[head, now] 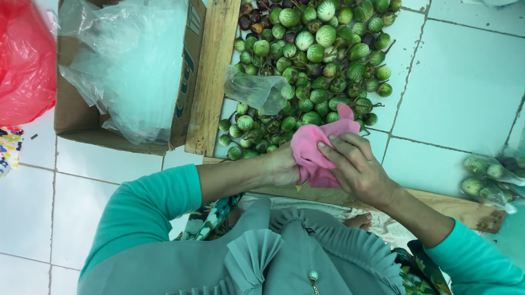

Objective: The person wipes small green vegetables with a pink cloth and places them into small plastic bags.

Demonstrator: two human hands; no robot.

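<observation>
Both my hands are wrapped in a pink cloth (316, 149) just below a heap of small round green eggplants (312, 62) on the tiled floor. My left hand (282, 165) grips the cloth from the left, mostly hidden under it. My right hand (355, 165) presses on the cloth from the right, fingers spread over it. What the cloth covers I cannot tell. A clear plastic bag (256, 90) lies on the pile's left side.
A cardboard box (186, 75) lined with clear plastic stands at upper left, beside a wooden plank (214, 70). A red plastic bag (15, 51) sits at far left. Bagged eggplants (488, 173) lie at right above another plank (464, 210).
</observation>
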